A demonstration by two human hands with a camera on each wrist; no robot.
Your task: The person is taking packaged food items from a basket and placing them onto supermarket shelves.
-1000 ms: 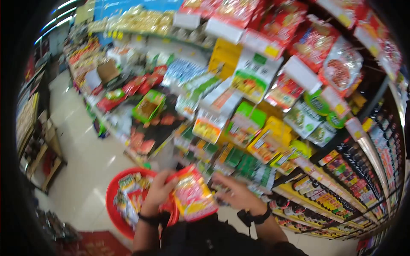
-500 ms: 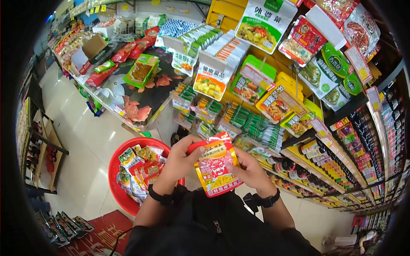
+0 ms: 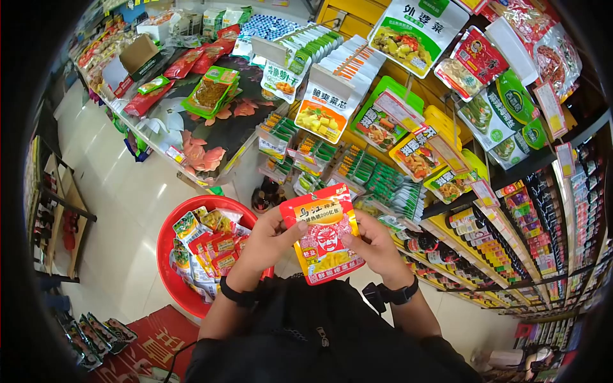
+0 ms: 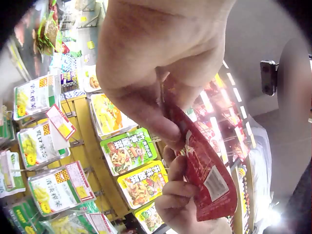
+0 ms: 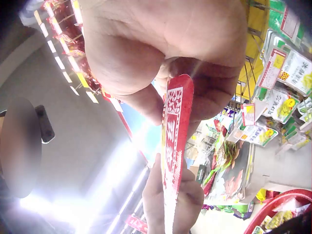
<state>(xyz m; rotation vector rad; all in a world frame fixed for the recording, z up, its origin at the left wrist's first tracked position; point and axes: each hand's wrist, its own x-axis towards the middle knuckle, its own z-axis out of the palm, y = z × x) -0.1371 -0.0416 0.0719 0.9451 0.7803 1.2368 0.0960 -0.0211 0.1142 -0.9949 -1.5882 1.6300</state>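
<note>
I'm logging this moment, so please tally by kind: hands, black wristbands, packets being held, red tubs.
Hands: 2 (left hand, right hand)
Black wristbands: 2
Packet held in both hands: 1
Red tub: 1
Total: 6

Both hands (image 3: 327, 246) raised, thumbs pressing, fingers curled (wrists banded)

We see bright overhead light flaring white in both wrist views, while the sharper head view curves strongly toward black edges.
</note>
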